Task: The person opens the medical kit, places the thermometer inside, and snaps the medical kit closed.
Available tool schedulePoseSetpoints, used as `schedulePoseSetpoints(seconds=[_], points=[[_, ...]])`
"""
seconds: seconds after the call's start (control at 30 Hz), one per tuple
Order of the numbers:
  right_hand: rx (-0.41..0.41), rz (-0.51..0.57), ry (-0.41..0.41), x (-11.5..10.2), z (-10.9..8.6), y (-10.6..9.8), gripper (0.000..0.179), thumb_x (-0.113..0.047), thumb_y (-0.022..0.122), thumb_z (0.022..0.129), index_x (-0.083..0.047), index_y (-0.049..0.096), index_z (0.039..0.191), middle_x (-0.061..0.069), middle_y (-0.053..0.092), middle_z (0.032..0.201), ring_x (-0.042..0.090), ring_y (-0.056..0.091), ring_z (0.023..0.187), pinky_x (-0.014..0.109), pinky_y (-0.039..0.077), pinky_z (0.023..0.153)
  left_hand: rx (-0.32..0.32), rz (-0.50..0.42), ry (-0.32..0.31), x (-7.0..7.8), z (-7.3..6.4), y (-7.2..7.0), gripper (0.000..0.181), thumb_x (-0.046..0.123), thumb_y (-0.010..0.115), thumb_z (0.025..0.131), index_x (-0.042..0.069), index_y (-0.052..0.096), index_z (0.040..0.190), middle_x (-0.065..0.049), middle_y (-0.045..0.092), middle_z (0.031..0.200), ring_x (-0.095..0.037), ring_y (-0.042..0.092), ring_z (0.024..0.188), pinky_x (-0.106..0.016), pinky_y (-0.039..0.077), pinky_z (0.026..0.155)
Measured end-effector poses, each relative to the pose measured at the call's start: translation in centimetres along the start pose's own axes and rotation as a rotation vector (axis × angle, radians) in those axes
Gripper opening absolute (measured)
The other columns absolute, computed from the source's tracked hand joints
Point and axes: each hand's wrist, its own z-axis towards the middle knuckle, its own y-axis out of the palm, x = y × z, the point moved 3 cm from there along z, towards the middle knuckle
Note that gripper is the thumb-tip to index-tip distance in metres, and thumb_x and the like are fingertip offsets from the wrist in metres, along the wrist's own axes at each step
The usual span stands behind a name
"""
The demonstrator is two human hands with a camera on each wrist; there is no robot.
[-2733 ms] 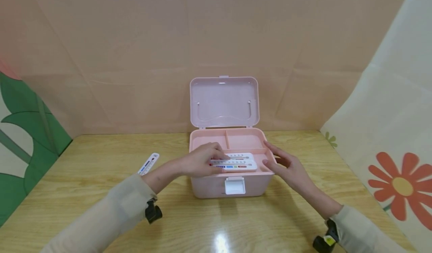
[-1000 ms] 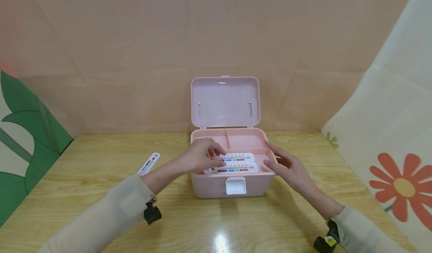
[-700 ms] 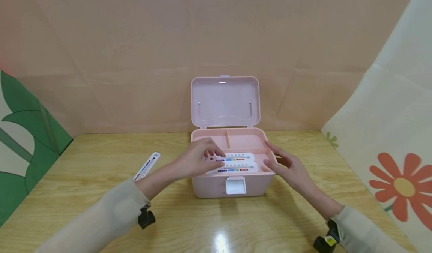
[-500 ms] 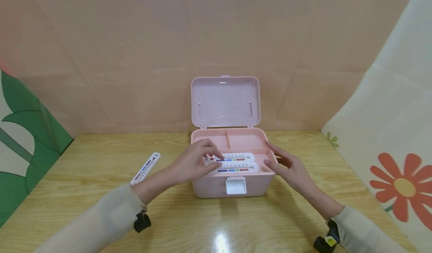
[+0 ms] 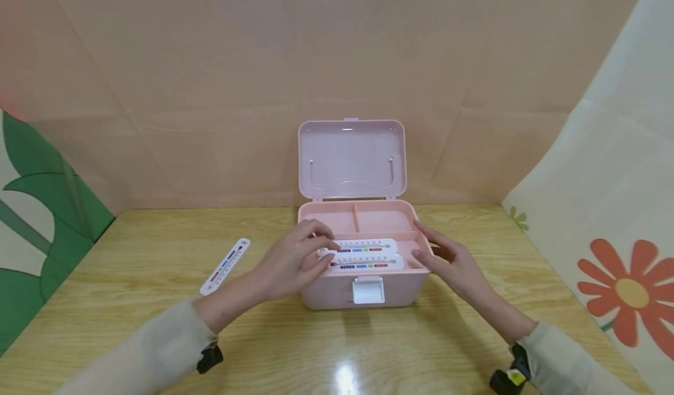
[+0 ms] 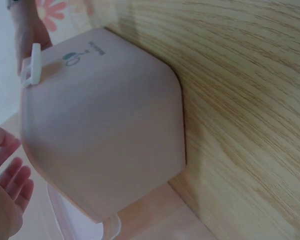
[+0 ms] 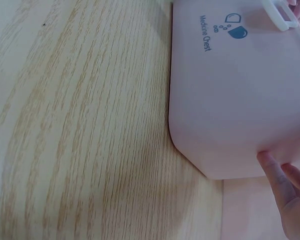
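Observation:
A pink medicine chest (image 5: 363,292) stands with its lid (image 5: 351,160) raised and a white latch (image 5: 368,291) hanging at its front. Two white thermometers (image 5: 368,261) lie side by side in the front compartment of its tray. My left hand (image 5: 284,260) is at the tray's left end, fingers loosely bent and holding nothing; its fingertips overlap the thermometers' left ends in the head view. With the thumb over the right rim and other fingers against the outer wall, my right hand (image 5: 455,263) holds the chest. A third thermometer (image 5: 225,267) lies on the table beside my left forearm.
The wooden table (image 5: 158,237) meets a tan backdrop (image 5: 210,90) right behind the chest. Two back compartments of the tray (image 5: 387,216) show no contents. Printed cloths with a red flower (image 5: 629,292) and green leaves (image 5: 37,167) border the sides.
My left hand has let go of the front thermometer and drawn back left, toward me, baring more of both thermometers and the one on the table. My right hand stays on the rim.

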Motion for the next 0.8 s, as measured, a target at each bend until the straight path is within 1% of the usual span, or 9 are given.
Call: schedulePoseSetpoints(seconds=[0.13,0.2,0.27,0.47,0.6,0.67,0.8], points=[[0.001,-0.003,0.0,0.0,0.0,0.0,0.057,-0.03,0.063,0.093,-0.021,0.043,0.145,0.015,0.039,0.15,0.038,0.055,0.118,0.016,0.05,0.079,0.076,0.089,0.025,-0.1,-0.5,-0.3,0.016,0.007,0.07,0.082,0.006,0.072,0.097,-0.007,0.06,0.11,-0.019,0.058,0.097,-0.031,0.052,0.081],[0.0,-0.005,-0.002,0.0,0.0,0.0,0.057,-0.029,0.063,0.093,-0.021,0.043,0.145,0.015,0.038,0.15,0.038,0.055,0.118,0.016,0.05,0.079,0.102,0.121,0.035,-0.3,-0.8,-0.4,0.018,0.005,0.069,0.081,0.006,0.071,0.099,-0.008,0.06,0.111,-0.02,0.058,0.097,-0.033,0.052,0.08],[0.0,-0.01,-0.004,0.0,0.0,0.0,0.057,-0.029,0.063,0.093,-0.021,0.043,0.146,0.015,0.038,0.15,0.038,0.055,0.118,0.016,0.05,0.079,0.118,0.137,0.032,-0.4,-1.0,-0.5,0.02,0.006,0.069,0.081,0.006,0.071,0.101,-0.009,0.06,0.112,-0.021,0.058,0.097,-0.034,0.051,0.08],[-0.004,-0.014,-0.001,0.1,-0.1,0.0,0.057,-0.03,0.062,0.093,-0.022,0.042,0.146,0.016,0.039,0.15,0.038,0.055,0.118,0.016,0.05,0.079,0.146,0.174,0.023,-0.8,-1.7,-0.9,0.021,0.008,0.067,0.082,0.005,0.07,0.102,-0.012,0.061,0.113,-0.026,0.057,0.105,-0.04,0.051,0.088],[-0.002,-0.013,-0.004,0.1,-0.1,0.0,0.056,-0.03,0.062,0.093,-0.022,0.042,0.146,0.015,0.038,0.15,0.039,0.055,0.119,0.017,0.05,0.079,0.166,0.21,0.013,-1.2,-2.2,-1.2,0.02,0.008,0.066,0.083,0.004,0.069,0.102,-0.014,0.061,0.114,-0.028,0.057,0.107,-0.042,0.051,0.089],[-0.003,-0.014,-0.005,0.1,0.0,0.0,0.056,-0.03,0.062,0.094,-0.022,0.042,0.146,0.015,0.038,0.15,0.039,0.054,0.119,0.016,0.05,0.079,0.169,0.236,0.003,-1.5,-2.5,-1.4,0.021,0.009,0.066,0.083,0.004,0.069,0.104,-0.015,0.061,0.115,-0.029,0.058,0.108,-0.043,0.051,0.09],[-0.007,-0.022,0.003,0.1,0.0,0.0,0.057,-0.031,0.062,0.094,-0.023,0.042,0.146,0.015,0.038,0.151,0.039,0.054,0.12,0.016,0.049,0.08,0.152,0.291,-0.014,-2.2,-3.1,-1.8,0.028,0.013,0.065,0.086,0.002,0.067,0.112,-0.017,0.06,0.119,-0.032,0.056,0.111,-0.046,0.048,0.094]])
